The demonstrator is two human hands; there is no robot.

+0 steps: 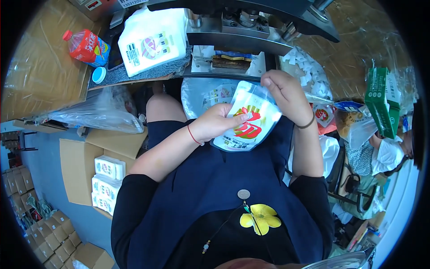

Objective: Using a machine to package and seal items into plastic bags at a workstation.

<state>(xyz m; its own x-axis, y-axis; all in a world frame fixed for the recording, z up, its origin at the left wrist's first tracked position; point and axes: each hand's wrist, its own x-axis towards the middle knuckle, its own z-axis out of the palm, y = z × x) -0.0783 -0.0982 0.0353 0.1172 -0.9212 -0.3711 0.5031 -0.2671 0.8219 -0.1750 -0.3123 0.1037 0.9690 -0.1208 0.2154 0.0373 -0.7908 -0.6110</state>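
Over my lap is a white and clear plastic pouch (249,121) with red and yellow print, tilted. My left hand (218,122) grips its left side, thumb flat on the printed front. My right hand (286,92) is at the pouch's upper right edge, fingers bent together and pinching the clear film there; the fingertips are partly hidden. Just beyond the hands is a metal press with a small die (231,62) on its bed. Below the press, a clear plastic bag (191,95) hangs open with printed pouches inside.
A stack of white printed pouches (154,42) lies left of the press, near a red-labelled bottle (86,47) and a blue cap (98,75). White scraps (304,67) are heaped at right, by a green box (383,102). An open carton (76,168) holds packed bundles at lower left.
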